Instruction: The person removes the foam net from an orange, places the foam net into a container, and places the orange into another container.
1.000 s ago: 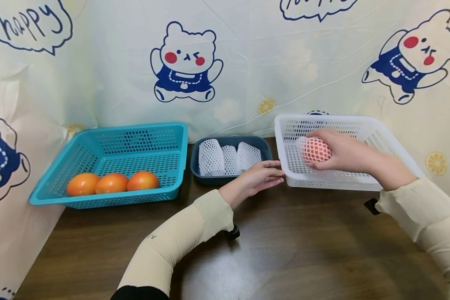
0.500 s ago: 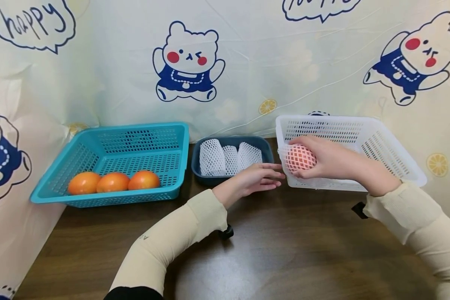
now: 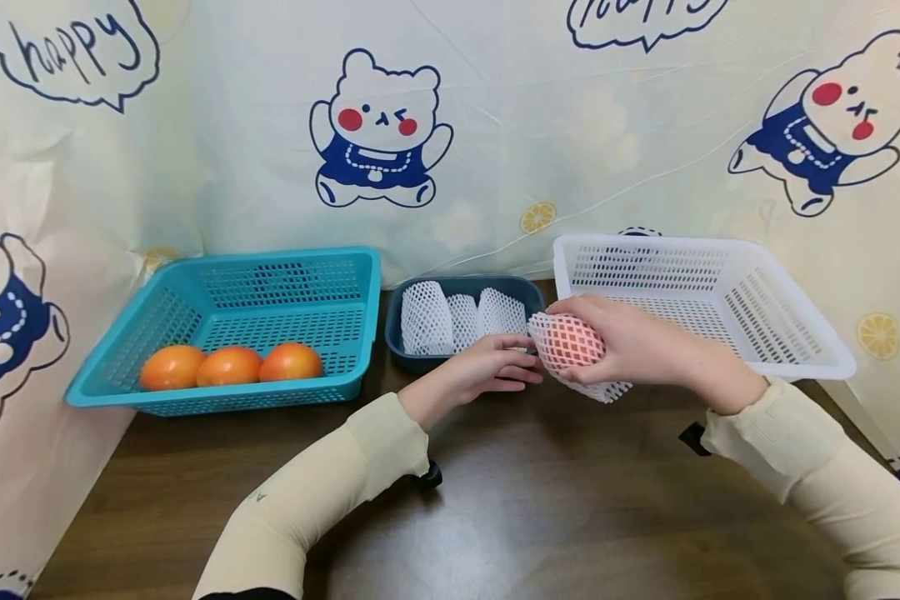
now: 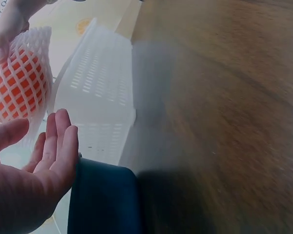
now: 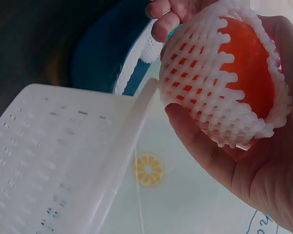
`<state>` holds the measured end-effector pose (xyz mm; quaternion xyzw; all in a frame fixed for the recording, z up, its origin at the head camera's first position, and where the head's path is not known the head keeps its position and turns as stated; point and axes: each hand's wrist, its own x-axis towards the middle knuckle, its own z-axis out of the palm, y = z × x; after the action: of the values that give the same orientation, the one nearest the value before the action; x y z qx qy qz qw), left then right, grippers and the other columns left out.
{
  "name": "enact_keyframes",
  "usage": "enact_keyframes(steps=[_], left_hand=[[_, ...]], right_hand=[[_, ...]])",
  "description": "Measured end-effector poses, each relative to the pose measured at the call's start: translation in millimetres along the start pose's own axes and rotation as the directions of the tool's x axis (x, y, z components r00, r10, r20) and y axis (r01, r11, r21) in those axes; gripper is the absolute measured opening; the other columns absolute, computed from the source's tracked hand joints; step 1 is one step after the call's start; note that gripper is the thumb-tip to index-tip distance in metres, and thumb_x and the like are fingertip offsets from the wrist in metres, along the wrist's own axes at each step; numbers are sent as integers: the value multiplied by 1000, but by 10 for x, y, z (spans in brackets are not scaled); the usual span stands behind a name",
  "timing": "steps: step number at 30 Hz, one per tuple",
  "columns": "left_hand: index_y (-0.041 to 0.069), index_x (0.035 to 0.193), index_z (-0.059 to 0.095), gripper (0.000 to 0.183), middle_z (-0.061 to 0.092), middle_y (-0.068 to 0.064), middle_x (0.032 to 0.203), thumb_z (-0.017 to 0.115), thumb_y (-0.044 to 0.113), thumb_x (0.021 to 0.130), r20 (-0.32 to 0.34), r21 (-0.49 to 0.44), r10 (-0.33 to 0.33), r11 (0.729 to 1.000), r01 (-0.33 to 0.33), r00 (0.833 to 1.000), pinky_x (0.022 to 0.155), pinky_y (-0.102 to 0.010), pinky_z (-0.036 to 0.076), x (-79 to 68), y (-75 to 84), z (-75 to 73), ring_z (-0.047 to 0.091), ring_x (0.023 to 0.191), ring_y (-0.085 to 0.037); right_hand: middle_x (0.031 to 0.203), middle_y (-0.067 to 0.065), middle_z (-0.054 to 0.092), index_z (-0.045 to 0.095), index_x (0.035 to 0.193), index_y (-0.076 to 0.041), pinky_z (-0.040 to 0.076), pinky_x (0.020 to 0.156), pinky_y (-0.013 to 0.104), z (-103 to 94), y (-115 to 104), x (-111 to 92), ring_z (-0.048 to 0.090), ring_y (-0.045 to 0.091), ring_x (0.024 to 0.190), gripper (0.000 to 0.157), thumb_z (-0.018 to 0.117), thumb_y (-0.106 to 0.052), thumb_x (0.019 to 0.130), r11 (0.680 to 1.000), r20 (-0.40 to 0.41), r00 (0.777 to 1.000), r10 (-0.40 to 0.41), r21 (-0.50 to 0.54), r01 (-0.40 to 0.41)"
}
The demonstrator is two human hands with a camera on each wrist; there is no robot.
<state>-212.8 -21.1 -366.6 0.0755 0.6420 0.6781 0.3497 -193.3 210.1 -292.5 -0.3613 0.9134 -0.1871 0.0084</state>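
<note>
An orange-red round fruit [image 3: 570, 340] in a white foam net is gripped by my right hand [image 3: 633, 342], just off the left front corner of the white basket [image 3: 810, 362]. The right wrist view shows the thumb and fingers round the net, with bare fruit [image 5: 249, 63] at its open end. My left hand [image 3: 483, 367] is beside the fruit at the front of a dark blue box. In the left wrist view, the left hand [image 4: 39, 180] has its palm up and fingers extended, close below the netted fruit [image 4: 19, 87].
Several white foam nets [image 3: 429, 321] lie in the dark blue box [image 3: 528, 287] at the back middle. A teal basket [image 3: 300, 254] on the left holds three orange fruits [image 3: 229, 367]. A printed cloth [image 3: 495, 142] hangs behind the brown wooden table [image 3: 555, 500].
My right hand has carried the netted fruit left and toward me, out of the white basket. My left hand has drawn back slightly to the left, away from that basket's edge.
</note>
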Motion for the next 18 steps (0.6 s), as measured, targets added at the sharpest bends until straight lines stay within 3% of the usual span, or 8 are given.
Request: enact_keyframes(steps=[10,18], left_hand=[[-1,146,50,42,63,-20,136,52,10,105,10,65,42,997,-42,999,105,-49,47,-240,-111,-148,69,103,-17],[-1,142,54,39,61,-22,137,55,12,104,-10,83,58,995,-57,998,103,-51,48,-426,-153,-234,68,100,-14]], right_hand=[[127,15,60,53,142,-9,56,79,45,100,-125,9,62,26,99,75,83,-35,79,1000,23,999,-28,-9,28],[132,13,59,52,144,-11,55,83,45,211,-181,8,62,26,106,75,83,-37,80,999,36,999,-38,28,37]])
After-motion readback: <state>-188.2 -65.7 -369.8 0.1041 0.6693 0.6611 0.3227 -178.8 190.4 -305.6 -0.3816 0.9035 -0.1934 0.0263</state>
